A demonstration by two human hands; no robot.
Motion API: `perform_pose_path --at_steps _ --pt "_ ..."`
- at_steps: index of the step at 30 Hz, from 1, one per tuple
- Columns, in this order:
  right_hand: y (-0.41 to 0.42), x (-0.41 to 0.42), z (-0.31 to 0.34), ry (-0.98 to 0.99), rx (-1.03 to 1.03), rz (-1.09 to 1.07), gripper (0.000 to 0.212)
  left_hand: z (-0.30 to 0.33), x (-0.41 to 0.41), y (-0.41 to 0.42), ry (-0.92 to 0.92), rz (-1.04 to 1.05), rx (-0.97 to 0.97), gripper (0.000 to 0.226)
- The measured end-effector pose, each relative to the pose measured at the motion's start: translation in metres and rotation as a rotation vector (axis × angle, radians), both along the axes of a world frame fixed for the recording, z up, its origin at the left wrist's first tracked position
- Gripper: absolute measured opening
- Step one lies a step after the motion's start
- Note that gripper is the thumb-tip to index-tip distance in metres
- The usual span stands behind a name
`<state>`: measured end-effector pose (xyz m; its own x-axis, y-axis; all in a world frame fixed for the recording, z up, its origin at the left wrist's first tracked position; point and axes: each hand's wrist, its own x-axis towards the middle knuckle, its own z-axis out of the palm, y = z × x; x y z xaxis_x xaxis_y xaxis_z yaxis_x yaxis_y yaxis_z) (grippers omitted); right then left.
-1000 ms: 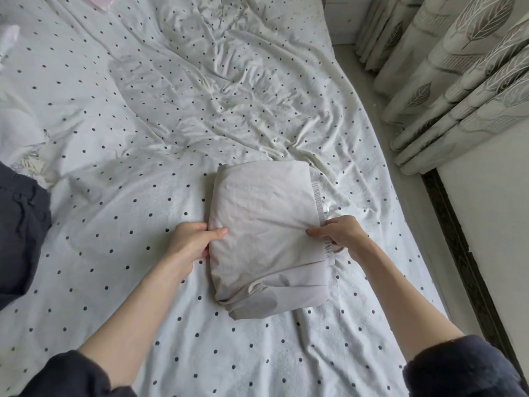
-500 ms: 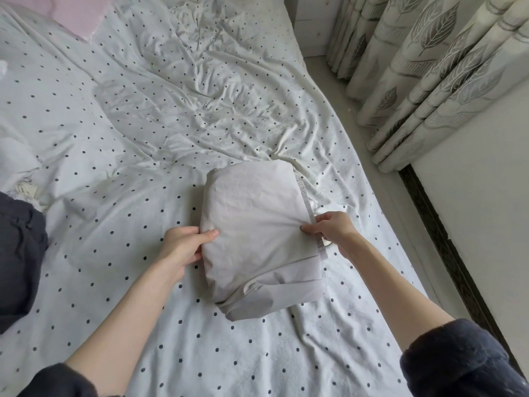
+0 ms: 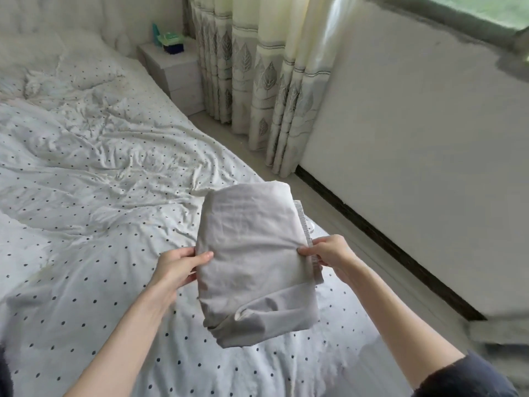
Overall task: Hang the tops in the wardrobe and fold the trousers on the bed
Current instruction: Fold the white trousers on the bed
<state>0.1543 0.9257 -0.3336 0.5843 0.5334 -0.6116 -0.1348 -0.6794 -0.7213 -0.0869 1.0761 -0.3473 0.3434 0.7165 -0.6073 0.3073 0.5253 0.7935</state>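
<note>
Left hand [image 3: 177,267] and right hand [image 3: 329,253] pinch folded pale-grey trousers [image 3: 254,262], seemingly lifted off the dotted bed [image 3: 86,224].

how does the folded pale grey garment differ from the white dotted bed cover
The folded pale grey garment is plain; the white dotted bed cover carries small dark dots. The garment is a compact folded bundle gripped by the left hand and the right hand; the cover lies spread and wrinkled. Both are soft, light fabric.

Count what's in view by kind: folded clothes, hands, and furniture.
Folded clothes: 1, the grey folded trousers, gripped by both hands
Hands: 2, left hand and right hand
Furniture: 2, bed and white nightstand
Total: 5
</note>
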Motion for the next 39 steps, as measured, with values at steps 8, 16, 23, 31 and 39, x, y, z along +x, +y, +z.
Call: perform_pose_path --at_steps 8,16,23,31,39 --pt "-0.214 -0.04 0.091 -0.127 0.132 -0.453 0.015 0.076 0.063 -0.112 -0.159 -0.516 0.084 0.005" --pt "-0.441 -0.12 0.154 -0.229 0.127 -0.898 0.006 0.124 0.119 -0.302 -0.27 -1.05 0.1 0.01" --pt "-0.607 -0.203 0.193 -0.325 0.119 -1.233 0.018 0.17 0.146 -0.484 -0.359 -1.47 0.147 0.007" --pt "-0.749 -0.277 0.272 -0.543 0.129 -1.579 0.005 0.251 0.15 -0.678 -0.599 -1.746 0.195 0.012" --pt "-0.839 -0.313 0.376 -0.814 0.069 -1.824 0.02 0.354 0.168 -0.826 -0.868 -1.905 0.115 0.012"
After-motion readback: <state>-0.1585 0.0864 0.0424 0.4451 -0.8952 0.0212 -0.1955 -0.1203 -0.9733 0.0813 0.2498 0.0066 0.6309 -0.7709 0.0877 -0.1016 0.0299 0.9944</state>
